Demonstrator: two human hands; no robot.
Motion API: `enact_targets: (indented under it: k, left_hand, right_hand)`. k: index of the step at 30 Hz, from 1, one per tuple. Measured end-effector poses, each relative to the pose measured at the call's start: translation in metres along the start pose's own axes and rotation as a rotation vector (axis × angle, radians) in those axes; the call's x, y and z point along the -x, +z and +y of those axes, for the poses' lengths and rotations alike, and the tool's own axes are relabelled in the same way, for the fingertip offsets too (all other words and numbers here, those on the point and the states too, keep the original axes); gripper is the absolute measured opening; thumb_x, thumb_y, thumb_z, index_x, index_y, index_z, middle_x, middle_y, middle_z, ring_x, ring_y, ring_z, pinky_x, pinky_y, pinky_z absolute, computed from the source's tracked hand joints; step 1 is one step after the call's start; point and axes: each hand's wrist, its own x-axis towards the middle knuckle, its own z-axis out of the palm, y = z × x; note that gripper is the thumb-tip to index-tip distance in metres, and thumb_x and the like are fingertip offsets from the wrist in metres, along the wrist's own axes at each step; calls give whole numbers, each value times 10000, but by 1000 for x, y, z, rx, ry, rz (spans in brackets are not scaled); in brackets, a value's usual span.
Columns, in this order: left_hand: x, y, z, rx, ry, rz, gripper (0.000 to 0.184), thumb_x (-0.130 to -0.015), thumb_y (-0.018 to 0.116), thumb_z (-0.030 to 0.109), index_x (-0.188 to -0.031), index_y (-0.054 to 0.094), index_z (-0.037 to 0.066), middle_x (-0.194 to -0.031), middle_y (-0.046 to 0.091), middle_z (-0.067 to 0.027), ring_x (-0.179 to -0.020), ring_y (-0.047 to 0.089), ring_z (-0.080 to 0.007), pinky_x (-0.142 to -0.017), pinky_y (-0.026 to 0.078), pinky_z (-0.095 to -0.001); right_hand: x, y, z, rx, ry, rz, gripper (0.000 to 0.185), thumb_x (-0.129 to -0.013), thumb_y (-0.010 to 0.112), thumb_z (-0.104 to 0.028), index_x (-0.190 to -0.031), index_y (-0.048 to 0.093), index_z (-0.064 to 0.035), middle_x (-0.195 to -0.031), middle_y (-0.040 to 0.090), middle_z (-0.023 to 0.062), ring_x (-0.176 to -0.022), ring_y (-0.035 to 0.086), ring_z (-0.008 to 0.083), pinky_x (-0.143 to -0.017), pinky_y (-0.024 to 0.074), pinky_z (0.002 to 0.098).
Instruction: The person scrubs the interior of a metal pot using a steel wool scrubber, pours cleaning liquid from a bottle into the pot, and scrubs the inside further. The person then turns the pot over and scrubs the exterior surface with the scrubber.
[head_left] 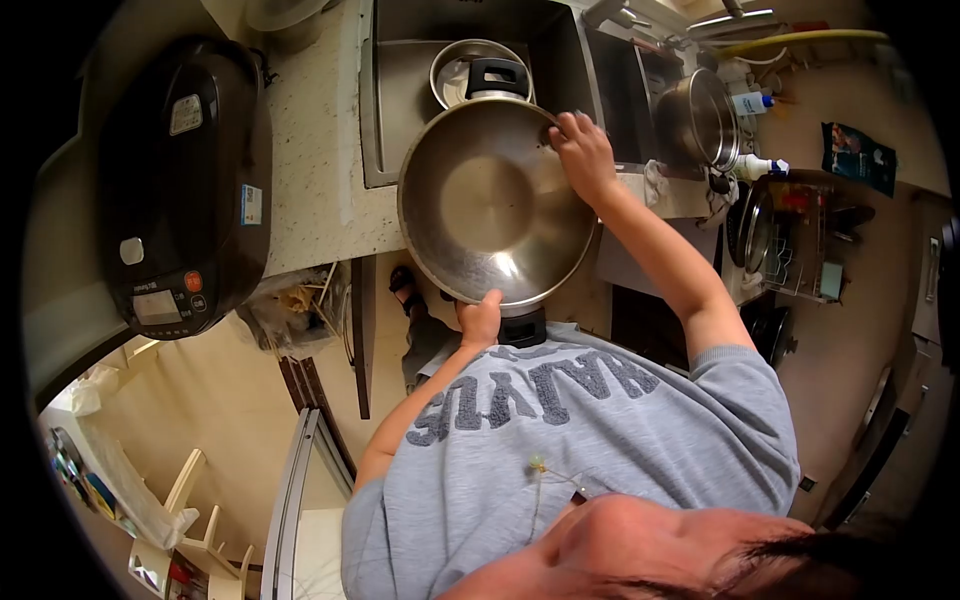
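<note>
We have a big, round, shiny pan (490, 205) in front of us, held out past the near edge of the table (310, 170), and its far end is over the sink (398, 110). It has one black handle on its far side and one on its near side. Our left hand (480, 322) is at the near rim, with its fingers grasping the pan and its thumb on top. Our right hand (583, 160) is at the far right rim, and its fingers are bent. Something dark is by them, too small to name, so we cannot tell if they grip it or only touch the pan.

Past the far handle, a smaller metal pot (441, 75) sits in the sink. A big dark cooker (190, 170) is on the left. To the right, a tall silver pot (688, 120) stands near a white bottle (748, 103) with a blue top.
</note>
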Motion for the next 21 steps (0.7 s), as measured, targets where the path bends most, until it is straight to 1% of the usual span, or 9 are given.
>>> enact_targets:
  k: [2, 3, 6, 7, 11, 13, 16, 18, 21]
  left_hand:
    - [-5, 1, -4, -25, -90, -24, 366, -671, 565, 32, -1026, 547, -53, -1041, 590, -94, -921, 563, -210, -837, 419, -279]
    - [-6, 5, -2, 12, -72, 10, 322, -678, 556, 33, -989, 567, -52, -997, 608, -87, -899, 574, -210, -813, 429, -279]
    - [-3, 1, 4, 37, -20, -145, 273, -687, 550, 36, -942, 587, -53, -952, 626, -81, -873, 585, -204, -788, 439, -278]
    - [-4, -9, 3, -51, -55, -154, 229, -689, 546, 32, -894, 598, -54, -917, 636, -78, -845, 590, -193, -760, 447, -282]
    - [9, -3, 12, 27, 14, -49, 231, -681, 542, 22, -889, 597, -62, -930, 635, -96, -851, 591, -194, -751, 450, -290]
    - [3, 4, 16, 36, 65, -92, 257, -683, 537, 20, -918, 595, -69, -936, 634, -97, -863, 592, -199, -765, 450, -287]
    - [-8, 5, 6, 85, 52, -155, 278, -683, 535, 18, -940, 592, -69, -937, 632, -92, -865, 590, -195, -773, 448, -283]
    - [-1, -2, 7, 50, 52, -165, 279, -688, 533, 20, -948, 591, -66, -934, 628, -88, -862, 588, -194, -773, 448, -282]
    - [13, 8, 24, 64, 14, -64, 278, -695, 529, 21, -950, 584, -74, -931, 624, -91, -854, 582, -195, -778, 446, -283]
  right_hand:
    - [28, -13, -4, 89, 152, -149, 121, -697, 541, -95, -815, 550, -71, -933, 493, 65, -865, 499, 235, -711, 457, 322]
    - [40, -18, -7, 128, 150, -195, 117, -696, 539, -94, -811, 550, -72, -931, 488, 71, -869, 498, 241, -709, 457, 327]
    - [31, -10, 1, 87, 80, -160, 117, -700, 536, -93, -814, 551, -69, -928, 484, 72, -869, 495, 237, -706, 456, 329]
    - [7, -4, -2, 12, 16, -22, 128, -711, 531, -90, -833, 560, -64, -923, 482, 69, -869, 494, 236, -706, 455, 329]
    - [-7, -6, -3, -49, -58, -63, 132, -729, 530, -81, -853, 567, -60, -923, 478, 69, -883, 503, 249, -697, 463, 335]
    - [28, -17, 12, -12, 73, -154, 141, -718, 547, -82, -855, 565, -57, -919, 471, 72, -872, 506, 260, -670, 477, 348]
    - [39, -20, 12, 89, 50, -275, 102, -713, 563, -131, -785, 554, -59, -935, 481, 71, -848, 509, 234, -662, 471, 313]
    - [4, -5, 12, 25, -60, -66, 88, -726, 553, -124, -785, 550, -59, -935, 480, 78, -846, 507, 252, -667, 472, 315]
    - [-5, -7, 10, 11, -58, -143, 86, -728, 549, -98, -805, 562, -62, -946, 482, 83, -862, 504, 262, -674, 482, 330]
